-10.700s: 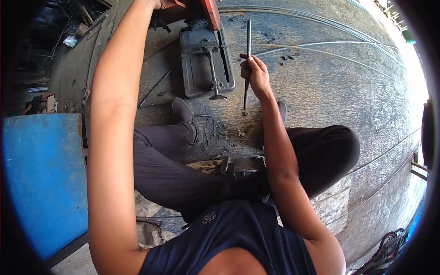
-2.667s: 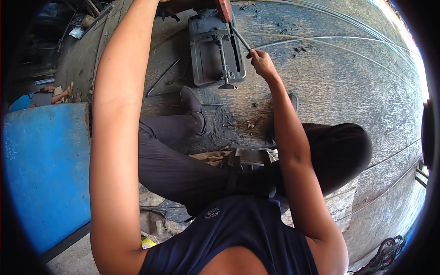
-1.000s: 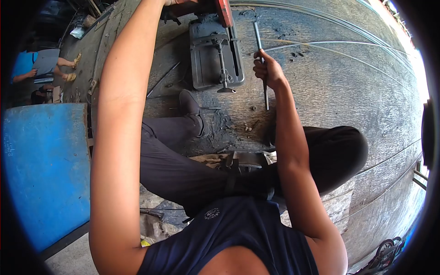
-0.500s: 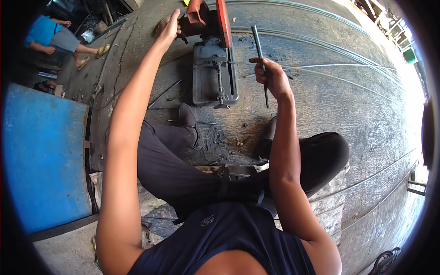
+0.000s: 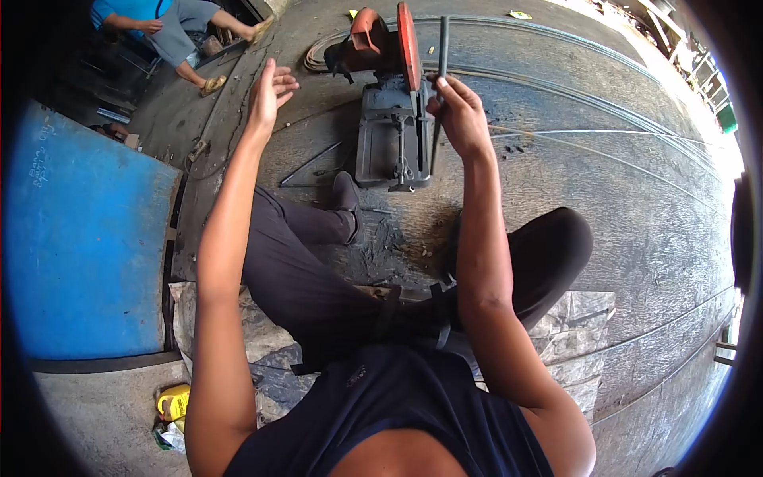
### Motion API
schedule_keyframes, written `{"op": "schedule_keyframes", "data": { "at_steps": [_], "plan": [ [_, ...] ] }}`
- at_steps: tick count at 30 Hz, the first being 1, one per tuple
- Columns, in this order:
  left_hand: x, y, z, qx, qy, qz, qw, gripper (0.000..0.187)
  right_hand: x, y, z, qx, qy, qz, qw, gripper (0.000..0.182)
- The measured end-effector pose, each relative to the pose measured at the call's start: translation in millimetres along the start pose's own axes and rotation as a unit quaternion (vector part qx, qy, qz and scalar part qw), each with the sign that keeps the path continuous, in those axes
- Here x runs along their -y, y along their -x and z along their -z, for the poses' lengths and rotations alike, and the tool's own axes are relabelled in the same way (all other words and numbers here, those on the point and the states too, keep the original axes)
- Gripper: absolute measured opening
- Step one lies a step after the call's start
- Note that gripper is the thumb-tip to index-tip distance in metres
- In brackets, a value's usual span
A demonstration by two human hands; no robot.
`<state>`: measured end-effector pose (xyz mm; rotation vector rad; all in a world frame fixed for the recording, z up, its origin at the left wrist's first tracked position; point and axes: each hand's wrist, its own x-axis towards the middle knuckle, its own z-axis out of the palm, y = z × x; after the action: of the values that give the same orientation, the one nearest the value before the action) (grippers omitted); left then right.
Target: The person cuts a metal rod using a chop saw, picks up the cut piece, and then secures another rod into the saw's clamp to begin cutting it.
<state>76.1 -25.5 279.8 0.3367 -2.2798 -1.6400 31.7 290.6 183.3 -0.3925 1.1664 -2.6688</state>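
Just left of the right hand [image 5: 459, 119], clenched around a steel rod [image 5: 442, 48] held upright, sits the chop saw [image 5: 393, 119]; left hand [image 5: 269, 91] released, fingers spread, further left, touching nothing.

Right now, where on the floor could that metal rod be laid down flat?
Best is the bare floor right of the right hand and rod, bordered by thin wires. Left of the cut-off saw is tighter: a loose bar, the foot, the open left hand.
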Motion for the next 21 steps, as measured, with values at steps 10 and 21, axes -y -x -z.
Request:
{"op": "schedule_keyframes", "data": {
  "at_steps": [10,21],
  "plan": [
    [-6.6,0.1,37.2,-0.047,0.037,-0.002,0.998,0.061,23.4,0.1,-10.1,-0.092,0.277,0.104,0.951,0.022],
    [64.4,-7.6,38.4,-0.145,0.303,0.064,0.940,0.041,15.7,-14.9,-9.9,-0.141,-0.024,0.076,0.987,0.019]
  ]
}}
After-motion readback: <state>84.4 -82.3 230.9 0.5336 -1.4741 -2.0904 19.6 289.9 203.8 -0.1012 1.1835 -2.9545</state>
